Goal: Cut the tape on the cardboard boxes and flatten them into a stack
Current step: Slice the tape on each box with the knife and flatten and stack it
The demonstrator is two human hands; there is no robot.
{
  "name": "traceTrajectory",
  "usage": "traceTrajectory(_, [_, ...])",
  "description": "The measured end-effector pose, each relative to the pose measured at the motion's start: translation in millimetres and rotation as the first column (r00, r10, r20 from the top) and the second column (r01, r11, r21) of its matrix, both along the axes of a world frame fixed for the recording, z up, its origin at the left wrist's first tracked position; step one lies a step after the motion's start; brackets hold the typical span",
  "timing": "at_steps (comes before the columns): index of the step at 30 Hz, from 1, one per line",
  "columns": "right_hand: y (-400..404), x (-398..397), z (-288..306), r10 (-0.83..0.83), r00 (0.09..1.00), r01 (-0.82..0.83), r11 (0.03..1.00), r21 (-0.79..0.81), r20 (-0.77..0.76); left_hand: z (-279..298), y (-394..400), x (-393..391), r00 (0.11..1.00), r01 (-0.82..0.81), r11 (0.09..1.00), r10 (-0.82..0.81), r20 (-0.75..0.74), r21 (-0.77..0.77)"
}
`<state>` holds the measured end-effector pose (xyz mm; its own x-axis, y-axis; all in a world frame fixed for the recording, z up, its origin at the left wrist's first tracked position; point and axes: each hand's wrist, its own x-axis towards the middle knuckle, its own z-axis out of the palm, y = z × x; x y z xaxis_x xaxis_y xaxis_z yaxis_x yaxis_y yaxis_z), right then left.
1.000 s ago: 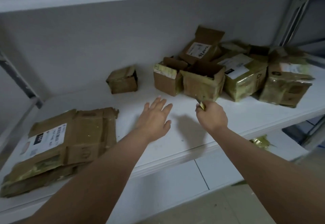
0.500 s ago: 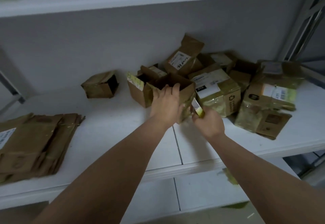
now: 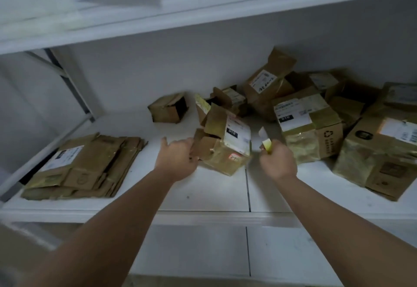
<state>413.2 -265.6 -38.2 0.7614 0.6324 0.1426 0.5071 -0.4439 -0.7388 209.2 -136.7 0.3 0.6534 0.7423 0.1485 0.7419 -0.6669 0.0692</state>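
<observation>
Your left hand point(image 3: 178, 160) is now gripping the small box point(image 3: 228, 142), having pulled it out of the pile onto open shelf point(image 3: 203, 194). Right hand point(image 3: 276, 162) is clutching the yellow cutter point(image 3: 267, 145), blade beside it; cutting looks next.

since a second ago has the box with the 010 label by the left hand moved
Yes. The left hand has dragged the box out of the pile, toward the shelf's front edge.

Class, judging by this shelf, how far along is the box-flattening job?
Done: a flattened stack lies at the left. In hand: the left hand holds an opened box; the right hand grips the cutter. Left: the box pile and one small box.
</observation>
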Motion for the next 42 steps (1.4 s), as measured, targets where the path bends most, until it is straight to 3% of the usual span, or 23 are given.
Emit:
traceTrajectory(4, [12.8,-14.0,-5.9,0.097,0.995,-0.098,0.994,-0.053,-0.016,2.3,14.4,-49.6,0.963,-0.237,0.971,0.234,-0.132,-0.006])
traceTrajectory(7, [19.9,-22.4,-13.6,0.140,0.988,-0.144,0.988,-0.058,-0.060,9.5,16.9,-55.5,0.955,-0.295,0.955,0.296,-0.037,0.016])
traceTrajectory(11, [23.5,-28.7,-20.0,0.175,0.982,-0.179,0.982,-0.059,-0.064,16.5,7.0,-28.6,0.974,-0.190,0.976,0.173,0.146,0.111])
traceTrajectory(15, [24.0,-30.7,-22.2,0.178,0.982,-0.182,0.982,-0.058,-0.062,6.4,-12.6,12.8,0.992,-0.041,0.996,0.031,0.120,0.084])
traceTrajectory(20, [31.6,-25.7,-26.3,0.176,0.968,-0.183,0.983,-0.020,-0.178,-14.4,4.5,16.5,0.996,-0.068,0.986,0.059,-0.063,-0.154])
traceTrajectory(25, [47.1,-31.4,-25.8,0.216,0.950,-0.205,0.976,0.073,-0.226,-18.6,29.5,-11.3,0.975,0.014,0.920,0.075,0.209,-0.392])
traceTrajectory(32, [69.1,-46.1,-17.3,0.224,0.926,-0.173,0.967,0.184,-0.305,-24.3,33.6,-12.9,0.966,0.049,0.928,0.050,0.254,-0.370])
traceTrajectory(42, [86.5,-49.6,-19.1,0.145,0.931,-0.082,0.977,0.195,-0.334,-21.2,26.8,-5.8,0.990,-0.004,0.942,0.052,0.135,-0.334])
